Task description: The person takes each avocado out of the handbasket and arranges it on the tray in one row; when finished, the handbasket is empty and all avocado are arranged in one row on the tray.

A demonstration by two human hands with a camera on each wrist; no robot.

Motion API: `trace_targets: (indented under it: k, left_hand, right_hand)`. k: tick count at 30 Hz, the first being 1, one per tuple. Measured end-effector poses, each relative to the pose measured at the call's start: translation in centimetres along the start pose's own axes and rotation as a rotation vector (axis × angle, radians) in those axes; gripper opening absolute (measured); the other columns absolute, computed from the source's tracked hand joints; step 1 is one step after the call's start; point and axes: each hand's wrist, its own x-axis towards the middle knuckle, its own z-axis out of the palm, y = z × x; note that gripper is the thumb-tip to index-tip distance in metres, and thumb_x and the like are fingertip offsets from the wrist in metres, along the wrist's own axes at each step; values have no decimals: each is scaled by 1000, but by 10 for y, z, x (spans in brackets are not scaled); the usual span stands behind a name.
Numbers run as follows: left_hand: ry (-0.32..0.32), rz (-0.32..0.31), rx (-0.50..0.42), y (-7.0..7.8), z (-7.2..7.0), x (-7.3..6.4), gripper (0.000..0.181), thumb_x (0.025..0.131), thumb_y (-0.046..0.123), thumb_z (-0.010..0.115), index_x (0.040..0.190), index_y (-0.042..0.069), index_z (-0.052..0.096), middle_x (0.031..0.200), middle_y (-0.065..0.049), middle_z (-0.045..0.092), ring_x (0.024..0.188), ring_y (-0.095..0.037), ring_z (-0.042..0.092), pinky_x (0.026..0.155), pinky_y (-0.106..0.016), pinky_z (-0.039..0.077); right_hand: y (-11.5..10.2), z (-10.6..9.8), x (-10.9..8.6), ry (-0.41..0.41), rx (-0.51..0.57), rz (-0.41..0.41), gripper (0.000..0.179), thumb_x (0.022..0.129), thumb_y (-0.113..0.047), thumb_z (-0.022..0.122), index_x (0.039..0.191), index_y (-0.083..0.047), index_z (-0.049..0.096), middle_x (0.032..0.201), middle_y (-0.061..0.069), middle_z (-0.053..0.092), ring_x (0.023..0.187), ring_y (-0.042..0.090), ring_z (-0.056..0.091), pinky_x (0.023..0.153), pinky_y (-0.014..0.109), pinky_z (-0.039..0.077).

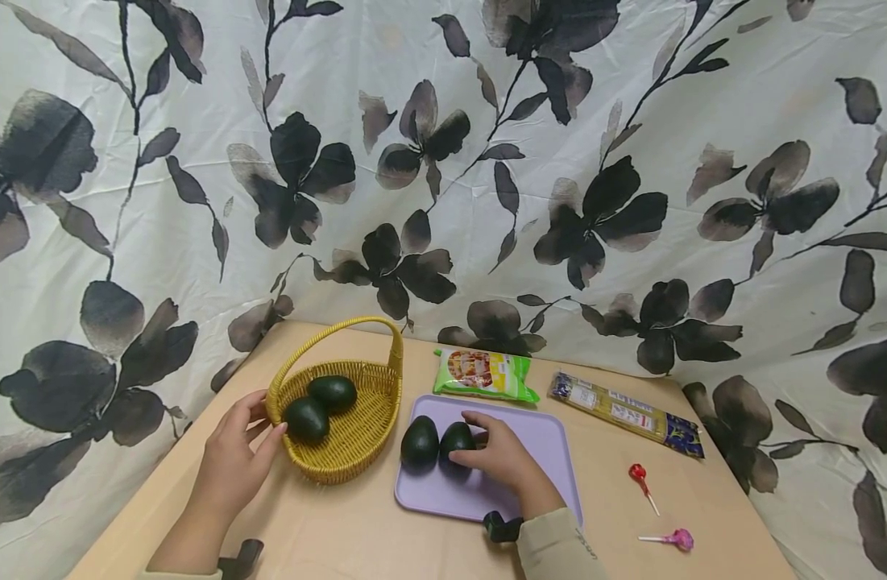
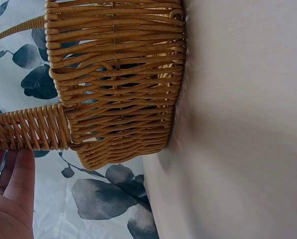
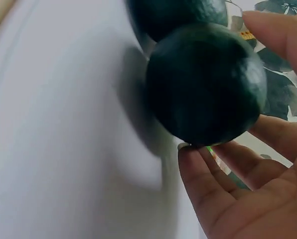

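Observation:
My left hand (image 1: 236, 459) holds the base of the handle of a yellow wicker basket (image 1: 370, 411); in the left wrist view its fingertips reach the woven handle (image 2: 31, 129). Two dark green avocados (image 1: 333, 394) lie inside the basket. Right of it, a lilac tray (image 1: 537, 451) carries two more avocados side by side. Around the right-hand avocado (image 1: 453, 447) my right hand (image 1: 501, 459) curls its thumb and fingers. Up close in the right wrist view, fingertips touch that avocado's (image 3: 203, 84) underside, with the left avocado (image 3: 178, 15) behind it.
Behind the tray lies a green and white snack packet (image 1: 487, 374). A long pack of noodles (image 1: 627, 411) rests at the back right. Red (image 1: 637, 474) and pink (image 1: 681, 540) lollipops lie right of the tray. A flowered cloth (image 1: 472, 201) hangs behind the table.

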Motion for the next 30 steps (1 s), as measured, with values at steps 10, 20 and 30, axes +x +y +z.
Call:
trace_targets:
  k: [10, 20, 30]
  left_hand:
    - [-2, -5, 0, 0, 0, 0, 65, 83, -7, 80, 140, -2, 50, 118, -15, 63, 108, -32, 64, 95, 6, 42]
    - [-6, -15, -4, 0, 0, 0, 64, 83, -7, 80, 139, -1, 50, 120, -16, 63, 109, -31, 64, 96, -2, 48]
    - [-9, -14, -5, 1, 0, 0, 64, 83, -7, 80, 139, -1, 50, 120, -15, 63, 109, -31, 64, 96, -5, 50]
  right_hand:
    - [-9, -6, 0, 101, 94, 6, 68, 85, -31, 84, 144, -10, 58, 144, 18, 59, 124, 35, 60, 105, 53, 57]
    - [-24, -4, 4, 190, 195, -69, 53, 89, -18, 81, 136, -3, 62, 131, 13, 68, 123, 34, 64, 112, 51, 54]
    - [-41, -4, 6, 148, 306, -119, 55, 90, -14, 80, 140, -3, 59, 141, 19, 61, 133, 37, 57, 121, 52, 43]
